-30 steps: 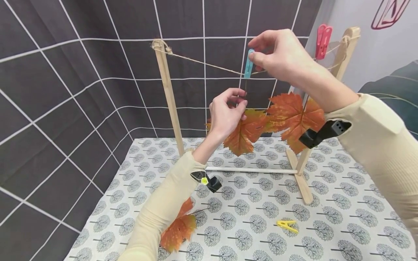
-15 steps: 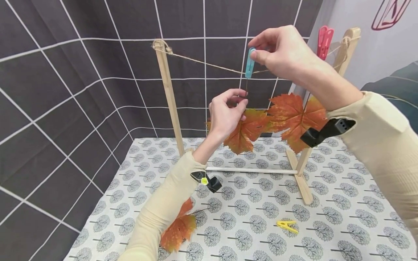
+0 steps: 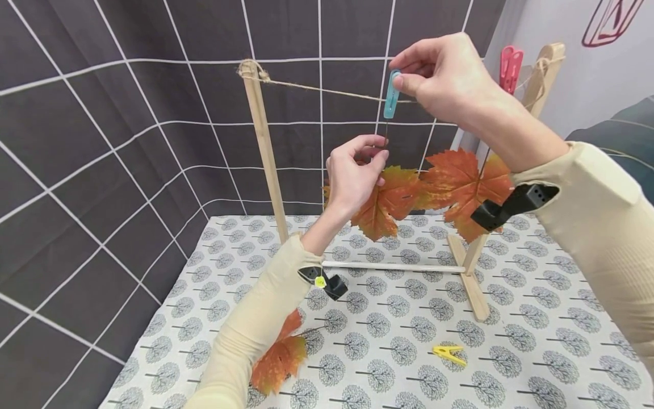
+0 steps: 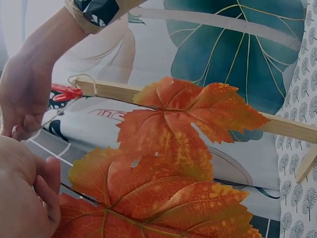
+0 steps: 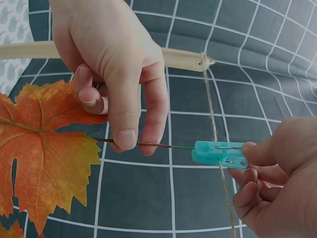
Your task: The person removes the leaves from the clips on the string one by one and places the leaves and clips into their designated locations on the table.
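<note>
My right hand (image 3: 449, 76) pinches a light blue clothespin (image 3: 392, 95) by its upper end, on the twine (image 3: 327, 90) strung between two wooden posts. In the right wrist view the clothespin (image 5: 218, 153) lies across the twine, and the thin stem (image 5: 158, 145) of an orange maple leaf (image 5: 47, 134) runs into its tip. My left hand (image 3: 355, 173) pinches that stem below the clothespin, between thumb and forefinger. The leaf (image 3: 383, 204) hangs under the left hand. Beside it, overlapping its edge, a second orange leaf (image 3: 465, 190) hangs below a red clothespin (image 3: 510, 69) at the right.
The wooden stand has a left post (image 3: 265, 147), a right post (image 3: 541, 79) and a white crossbar (image 3: 393, 266). On the tree-print tablecloth (image 3: 378, 341) lie a yellow clothespin (image 3: 449, 354) and another orange leaf (image 3: 280, 363), partly behind the left sleeve. A dark gridded curtain (image 3: 204, 142) hangs behind.
My right hand and the blue clothespin have risen slightly, and the twine sags less. The red clothespin has shifted a little. My left hand still pinches the stem, slightly higher.
</note>
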A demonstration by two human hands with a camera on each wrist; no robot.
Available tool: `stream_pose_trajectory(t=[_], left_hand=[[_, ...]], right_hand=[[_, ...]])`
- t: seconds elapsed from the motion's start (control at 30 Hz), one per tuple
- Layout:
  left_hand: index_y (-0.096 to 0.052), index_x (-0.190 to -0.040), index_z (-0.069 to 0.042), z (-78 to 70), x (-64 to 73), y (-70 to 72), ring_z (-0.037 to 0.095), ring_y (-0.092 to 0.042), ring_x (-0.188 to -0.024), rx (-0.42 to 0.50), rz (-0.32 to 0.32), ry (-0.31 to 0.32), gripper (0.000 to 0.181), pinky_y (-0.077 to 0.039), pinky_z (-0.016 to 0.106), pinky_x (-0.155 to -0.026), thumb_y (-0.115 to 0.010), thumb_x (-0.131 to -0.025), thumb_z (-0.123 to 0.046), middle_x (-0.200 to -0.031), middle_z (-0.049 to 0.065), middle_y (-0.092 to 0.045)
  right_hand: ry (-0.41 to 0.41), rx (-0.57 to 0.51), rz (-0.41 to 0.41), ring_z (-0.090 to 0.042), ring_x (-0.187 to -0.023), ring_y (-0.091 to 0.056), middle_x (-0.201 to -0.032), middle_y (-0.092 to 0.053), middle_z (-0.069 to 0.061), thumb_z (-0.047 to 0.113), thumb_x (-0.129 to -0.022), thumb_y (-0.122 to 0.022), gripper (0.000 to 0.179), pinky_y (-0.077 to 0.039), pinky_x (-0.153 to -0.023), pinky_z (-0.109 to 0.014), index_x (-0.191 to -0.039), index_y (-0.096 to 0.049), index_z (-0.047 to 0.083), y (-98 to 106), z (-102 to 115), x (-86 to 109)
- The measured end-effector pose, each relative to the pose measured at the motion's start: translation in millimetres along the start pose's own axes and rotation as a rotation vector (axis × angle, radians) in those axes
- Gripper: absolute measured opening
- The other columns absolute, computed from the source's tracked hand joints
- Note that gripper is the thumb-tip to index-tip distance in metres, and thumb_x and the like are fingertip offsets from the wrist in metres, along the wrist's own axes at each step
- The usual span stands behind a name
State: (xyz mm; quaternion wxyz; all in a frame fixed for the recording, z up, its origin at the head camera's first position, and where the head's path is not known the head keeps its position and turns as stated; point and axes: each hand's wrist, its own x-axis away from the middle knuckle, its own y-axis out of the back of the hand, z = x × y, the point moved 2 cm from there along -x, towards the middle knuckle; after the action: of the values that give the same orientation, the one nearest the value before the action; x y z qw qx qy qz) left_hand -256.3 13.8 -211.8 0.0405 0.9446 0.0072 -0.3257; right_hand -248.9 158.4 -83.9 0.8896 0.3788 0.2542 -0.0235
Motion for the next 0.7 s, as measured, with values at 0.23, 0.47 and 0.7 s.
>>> stream_pose_trajectory(t=[0.23,0.47,0.7], left_hand=[[-0.075,-0.104,-0.001,-1.9,-2.1,1.0,0.017,-0.062,-0.046,0.011,0.002,-0.013,0.015,-0.056,0.032,-0.049,-0.071,-0.089,0.000,-0.080,0.007,-0.071],[-0.075,-0.104,-0.001,-4.2,-4.0,1.2,0.017,-0.062,-0.046,0.009,0.000,-0.019,0.015,-0.056,0.031,-0.050,-0.071,-0.089,0.000,-0.079,0.006,-0.071],[-0.075,-0.104,-0.002,-5.4,-4.5,-0.6,0.015,-0.061,-0.046,0.003,0.007,-0.015,0.015,-0.055,0.031,-0.050,-0.071,-0.089,-0.002,-0.078,0.005,-0.070]], right_hand=[[0.012,0.044,-0.028,-0.009,-0.084,-0.054,-0.100,-0.064,-0.002,0.019,-0.099,-0.063,0.032,-0.044,-0.072,-0.018,-0.127,-0.067,0.005,1.3,1.3,2.1],[0.026,0.049,-0.052,-0.009,-0.080,-0.054,-0.097,-0.065,-0.001,0.020,-0.098,-0.064,0.030,-0.043,-0.069,-0.019,-0.125,-0.069,0.006,3.3,4.2,0.7],[0.012,0.043,-0.094,-0.007,-0.077,-0.053,-0.091,-0.064,0.002,0.019,-0.097,-0.066,0.028,-0.042,-0.066,-0.018,-0.121,-0.071,0.005,5.3,5.6,-1.6]])
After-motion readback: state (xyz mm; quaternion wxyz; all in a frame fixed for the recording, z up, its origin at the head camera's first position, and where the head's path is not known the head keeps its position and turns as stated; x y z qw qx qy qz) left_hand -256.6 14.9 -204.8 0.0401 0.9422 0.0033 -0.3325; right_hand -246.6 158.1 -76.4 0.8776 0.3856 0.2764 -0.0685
